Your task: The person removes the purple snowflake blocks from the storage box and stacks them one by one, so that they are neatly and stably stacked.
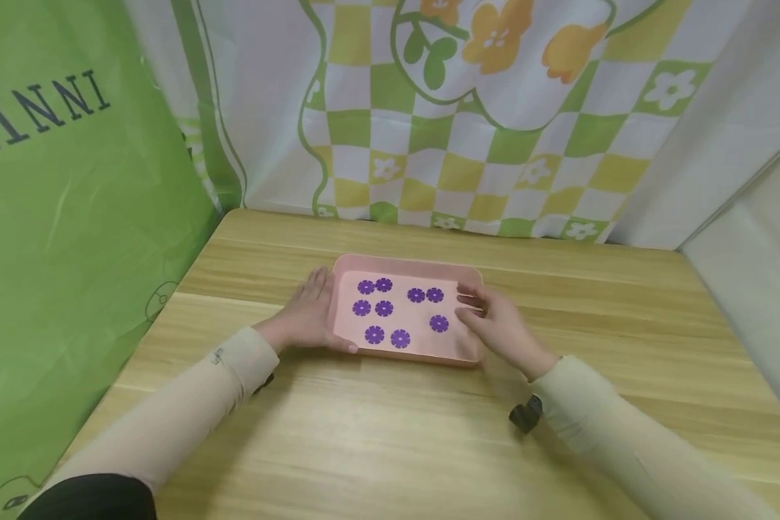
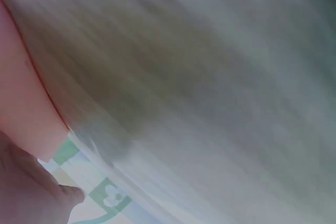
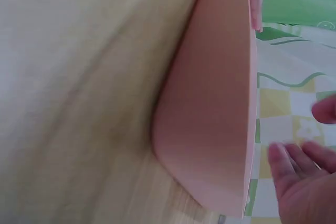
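Observation:
A pink rectangular tray point(image 1: 422, 355) rests on the wooden table, with several purple notched plastic discs point(image 1: 399, 339) lying flat and spread over its floor. My left hand point(image 1: 308, 312) rests against the tray's left side, fingers straight along the wall and thumb at the front left corner. Over the tray's right end hovers my right hand point(image 1: 499, 321), its fingers loosely bent. The right wrist view shows a gap between this hand's thumb and fingers point(image 3: 286, 163), with nothing held. Nearest to it is a single disc point(image 1: 438, 323), just left of the thumb.
The wooden table point(image 1: 390, 426) extends around the tray on all sides. Behind it hangs a checked, flowered curtain point(image 1: 448, 144), and a green printed sheet point(image 1: 71, 238) stands along the left edge. A dark wrist device point(image 1: 526, 414) sits under the right sleeve.

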